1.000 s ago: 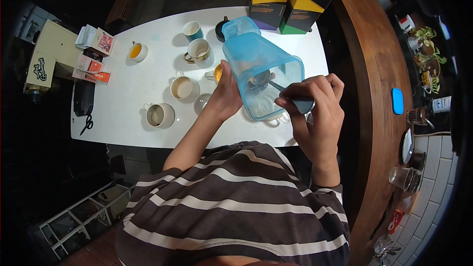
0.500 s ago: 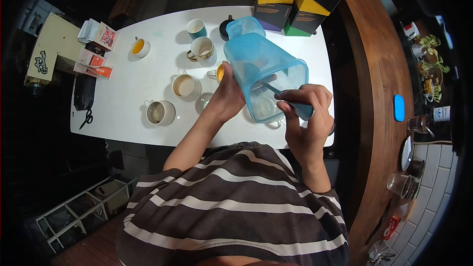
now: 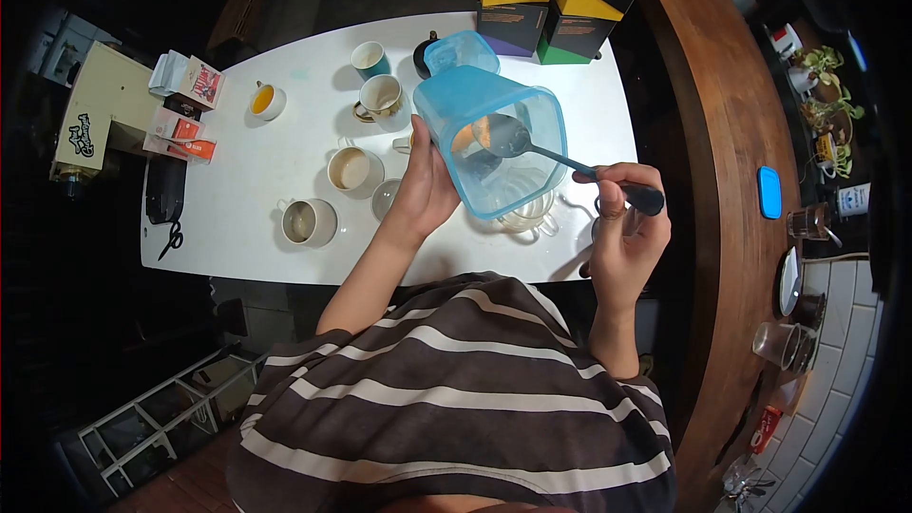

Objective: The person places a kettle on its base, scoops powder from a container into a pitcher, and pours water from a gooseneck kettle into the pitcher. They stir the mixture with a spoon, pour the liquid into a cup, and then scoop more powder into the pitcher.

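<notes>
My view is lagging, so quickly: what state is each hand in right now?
Left hand: holding the translucent blue, square-mouthed plastic container.
Right hand: closed on the dark handle of the long grey spoon.

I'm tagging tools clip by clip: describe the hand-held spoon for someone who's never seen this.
Over the white table, the left hand holds a tilted, translucent blue container. At its open mouth shows the spoon, its handle in the right hand. Unlike the see-through container, it is grey and long-handled.
</notes>
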The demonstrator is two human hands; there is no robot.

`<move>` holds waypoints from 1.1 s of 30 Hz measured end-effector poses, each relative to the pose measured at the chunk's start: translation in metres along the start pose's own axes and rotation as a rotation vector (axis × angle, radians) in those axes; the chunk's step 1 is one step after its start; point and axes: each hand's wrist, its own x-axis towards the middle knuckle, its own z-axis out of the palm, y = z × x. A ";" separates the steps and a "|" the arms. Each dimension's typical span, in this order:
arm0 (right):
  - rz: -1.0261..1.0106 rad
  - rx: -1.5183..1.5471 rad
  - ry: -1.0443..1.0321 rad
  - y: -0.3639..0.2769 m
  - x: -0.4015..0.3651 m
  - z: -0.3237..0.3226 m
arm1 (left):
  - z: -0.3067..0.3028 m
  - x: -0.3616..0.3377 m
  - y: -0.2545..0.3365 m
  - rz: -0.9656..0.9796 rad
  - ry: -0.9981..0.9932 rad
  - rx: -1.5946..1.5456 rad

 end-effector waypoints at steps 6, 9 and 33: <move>-0.274 -0.408 -0.139 -0.011 0.004 0.012 | 0.002 0.001 0.000 0.023 0.004 0.029; -0.293 -0.450 -0.198 -0.013 0.003 0.021 | 0.000 0.002 -0.002 0.004 -0.107 0.023; -0.388 -0.463 -0.228 -0.006 0.009 0.031 | -0.013 0.007 -0.006 0.038 -0.002 0.033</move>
